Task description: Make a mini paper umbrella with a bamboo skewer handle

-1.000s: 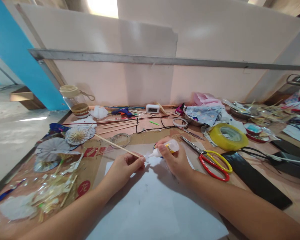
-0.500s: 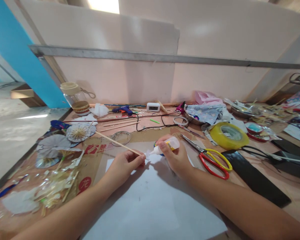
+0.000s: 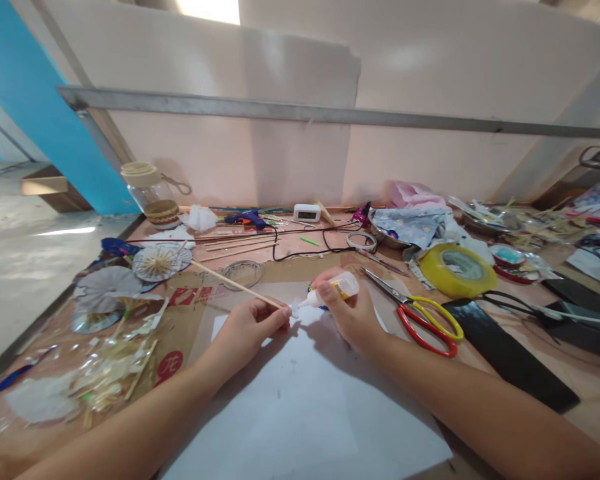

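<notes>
Here in the head view, your left hand pinches a thin, straight, pale wooden stick near its lower end, at the frame's centre. Just right of it, your right hand grips a small, white, yellow-labelled plastic bottle, its nozzle near that end. The stick looks light, stiff and snappable, best held close to the end; the bottle, probably squeezable, around its body.

The right hand partly hides the bottle.
</notes>
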The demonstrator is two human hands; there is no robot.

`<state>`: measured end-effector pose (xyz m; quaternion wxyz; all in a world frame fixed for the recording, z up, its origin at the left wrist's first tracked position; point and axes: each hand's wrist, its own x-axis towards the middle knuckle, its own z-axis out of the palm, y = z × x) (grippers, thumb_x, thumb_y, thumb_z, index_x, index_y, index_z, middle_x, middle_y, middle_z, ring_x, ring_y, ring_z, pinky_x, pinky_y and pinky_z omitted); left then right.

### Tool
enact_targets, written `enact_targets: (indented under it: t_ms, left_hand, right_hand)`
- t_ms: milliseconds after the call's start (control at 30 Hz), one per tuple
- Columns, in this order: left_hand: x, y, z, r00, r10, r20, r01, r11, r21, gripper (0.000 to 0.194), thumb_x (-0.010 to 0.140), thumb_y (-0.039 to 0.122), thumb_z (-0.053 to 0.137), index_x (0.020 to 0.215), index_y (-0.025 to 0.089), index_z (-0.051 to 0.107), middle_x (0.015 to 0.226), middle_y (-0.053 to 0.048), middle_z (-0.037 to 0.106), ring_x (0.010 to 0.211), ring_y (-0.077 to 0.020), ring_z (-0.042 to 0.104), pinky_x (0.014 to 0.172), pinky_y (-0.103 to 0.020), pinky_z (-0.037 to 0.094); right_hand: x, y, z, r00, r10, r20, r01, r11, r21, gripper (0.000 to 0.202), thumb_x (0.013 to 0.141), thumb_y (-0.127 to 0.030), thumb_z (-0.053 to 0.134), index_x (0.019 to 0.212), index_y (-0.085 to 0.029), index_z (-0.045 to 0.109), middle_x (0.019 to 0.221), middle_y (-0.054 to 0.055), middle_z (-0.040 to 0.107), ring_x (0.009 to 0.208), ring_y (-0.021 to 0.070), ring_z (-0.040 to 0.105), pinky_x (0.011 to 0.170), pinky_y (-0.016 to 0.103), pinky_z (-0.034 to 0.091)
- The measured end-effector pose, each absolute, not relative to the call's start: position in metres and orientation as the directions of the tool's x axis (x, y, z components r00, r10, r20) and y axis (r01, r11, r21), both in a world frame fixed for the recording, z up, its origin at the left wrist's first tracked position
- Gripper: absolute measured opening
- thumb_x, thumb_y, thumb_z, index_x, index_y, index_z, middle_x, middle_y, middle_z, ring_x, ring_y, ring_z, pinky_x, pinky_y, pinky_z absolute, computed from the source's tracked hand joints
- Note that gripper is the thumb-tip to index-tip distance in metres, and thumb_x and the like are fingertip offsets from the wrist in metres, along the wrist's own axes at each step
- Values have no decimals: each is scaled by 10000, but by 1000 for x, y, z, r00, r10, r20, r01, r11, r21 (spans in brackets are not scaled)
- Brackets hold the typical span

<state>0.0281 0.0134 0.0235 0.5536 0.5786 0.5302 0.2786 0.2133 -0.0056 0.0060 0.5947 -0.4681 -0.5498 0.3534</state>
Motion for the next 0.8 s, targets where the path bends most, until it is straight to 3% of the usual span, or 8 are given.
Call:
enact_targets:
  t_ms: [800]
  left_hand:
    - [26, 17, 18, 323, 915, -240, 320, 134, 938, 340, 724, 499, 698, 744, 160, 727, 711, -65, 723, 700, -206, 659, 676, -307, 520]
  right_hand:
    - [213, -6, 6, 84, 938, 337, 110, 327, -939, 361, 849, -549, 658, 795, -192, 645, 685, 8, 627, 594, 135, 552, 542, 240, 432]
